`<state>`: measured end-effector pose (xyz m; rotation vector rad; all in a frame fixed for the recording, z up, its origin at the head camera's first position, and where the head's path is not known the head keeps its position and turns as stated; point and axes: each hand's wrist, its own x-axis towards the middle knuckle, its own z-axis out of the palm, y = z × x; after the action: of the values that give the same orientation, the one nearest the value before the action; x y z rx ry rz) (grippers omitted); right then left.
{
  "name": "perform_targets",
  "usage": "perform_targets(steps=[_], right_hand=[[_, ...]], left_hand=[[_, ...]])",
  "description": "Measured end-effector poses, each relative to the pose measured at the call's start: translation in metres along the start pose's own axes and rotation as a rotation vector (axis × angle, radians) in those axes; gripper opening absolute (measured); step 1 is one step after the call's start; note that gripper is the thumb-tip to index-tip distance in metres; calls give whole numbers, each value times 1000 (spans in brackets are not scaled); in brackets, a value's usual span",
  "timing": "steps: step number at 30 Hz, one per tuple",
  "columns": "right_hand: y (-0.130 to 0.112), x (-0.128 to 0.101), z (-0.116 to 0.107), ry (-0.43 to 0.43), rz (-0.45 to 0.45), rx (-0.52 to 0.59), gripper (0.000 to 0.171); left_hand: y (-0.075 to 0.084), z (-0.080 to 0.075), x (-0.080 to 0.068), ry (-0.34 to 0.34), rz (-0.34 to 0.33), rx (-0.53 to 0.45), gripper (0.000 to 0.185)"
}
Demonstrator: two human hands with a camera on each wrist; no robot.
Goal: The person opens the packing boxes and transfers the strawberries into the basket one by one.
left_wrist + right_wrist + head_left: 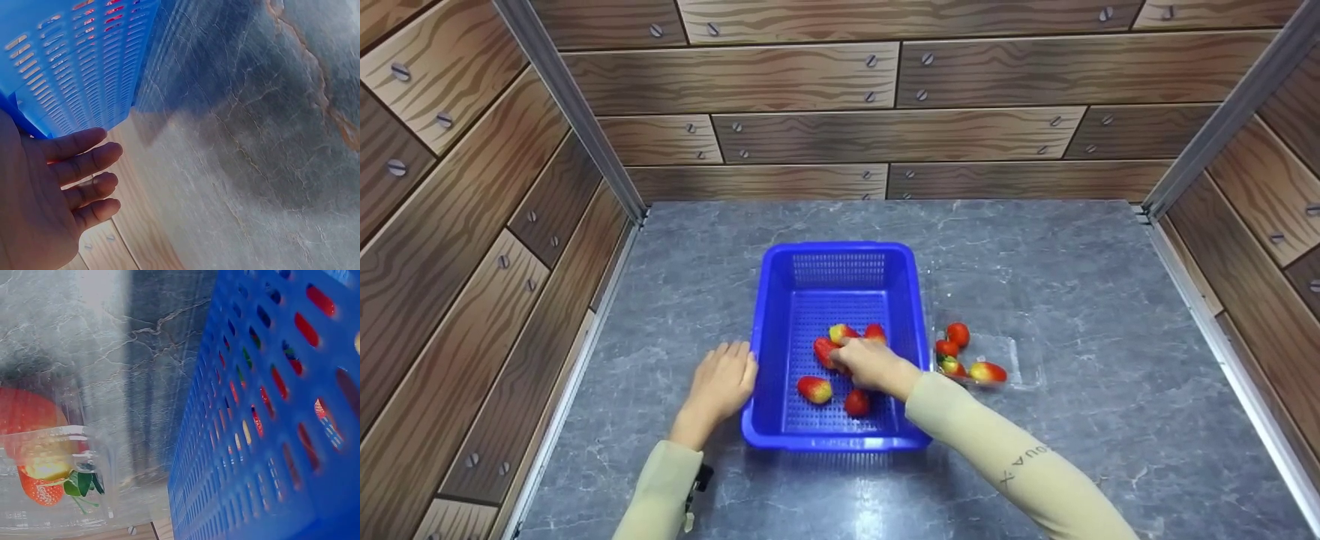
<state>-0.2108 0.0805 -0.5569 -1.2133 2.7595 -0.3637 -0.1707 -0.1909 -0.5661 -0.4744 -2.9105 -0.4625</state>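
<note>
A blue perforated plastic basket (pixel 765 300) stands on the grey marbled table, with several red and yellow strawberries inside. My right hand (pixel 874 364) reaches down into it over the right rim, its fingers pinching a red strawberry (pixel 824 352). Close around that hand lie a yellow-tipped strawberry (pixel 814 389) and a red one (pixel 856 403). My left hand (pixel 724 379) rests against the basket's left rim. In the left wrist view its four fingers (pixel 93 157) are loosely extended beside the basket wall (pixel 84 73), and the thumb is hidden.
Right beside the basket sits a clear plastic box (pixel 1027 375) with several strawberries (pixel 988 372) at its near end. Green leaves (pixel 81 484) show on one of them in the right wrist view. Wood-patterned panels (pixel 810 75) enclose the table at the back and sides.
</note>
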Motion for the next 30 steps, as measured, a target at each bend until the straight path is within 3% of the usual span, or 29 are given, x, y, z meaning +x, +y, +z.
perform_targets(steps=[17, 30], right_hand=[[1, -6, -16, 11, -14, -16, 17], [1, -11, -63, 42, 49, -52, 20]], left_hand=[[0, 0, 0, -17, -22, -16, 36], [0, -1, 1, -46, -41, -18, 40]])
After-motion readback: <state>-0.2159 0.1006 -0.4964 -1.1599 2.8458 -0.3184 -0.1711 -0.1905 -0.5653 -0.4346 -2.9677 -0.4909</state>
